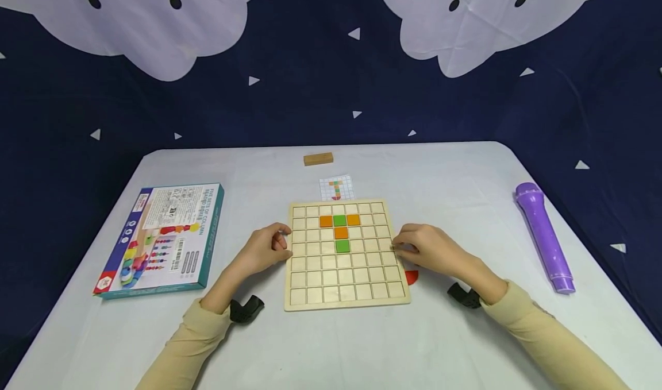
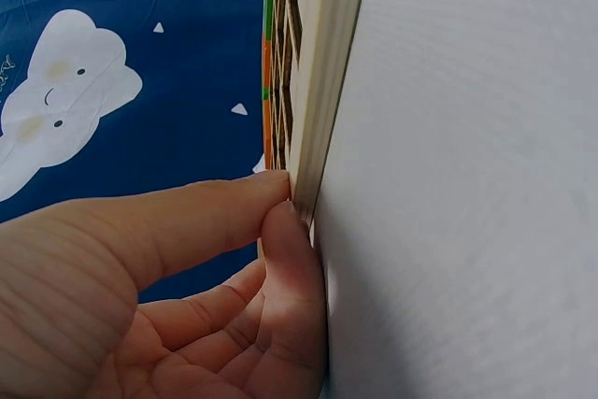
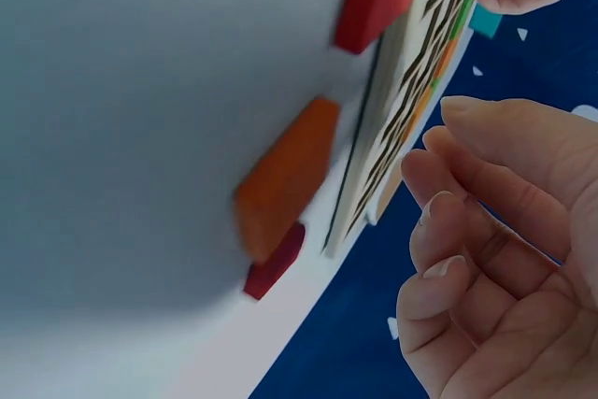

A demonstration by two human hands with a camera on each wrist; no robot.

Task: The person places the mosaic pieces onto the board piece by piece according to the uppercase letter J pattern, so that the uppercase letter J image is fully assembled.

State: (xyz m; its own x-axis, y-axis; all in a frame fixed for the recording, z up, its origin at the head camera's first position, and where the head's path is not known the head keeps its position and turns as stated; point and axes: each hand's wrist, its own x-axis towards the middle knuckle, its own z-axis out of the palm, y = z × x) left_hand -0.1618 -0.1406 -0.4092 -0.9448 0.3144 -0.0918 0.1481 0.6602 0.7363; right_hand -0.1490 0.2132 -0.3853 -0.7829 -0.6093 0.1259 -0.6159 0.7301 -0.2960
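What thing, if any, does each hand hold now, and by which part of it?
The left hand pinches the grid board at its left edge. The right hand, near the opposite edge, holds nothing visible.

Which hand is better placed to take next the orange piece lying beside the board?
Probably the right hand: it appears empty and close to the orange piece, while the left hand pinches the opposite edge of the board.
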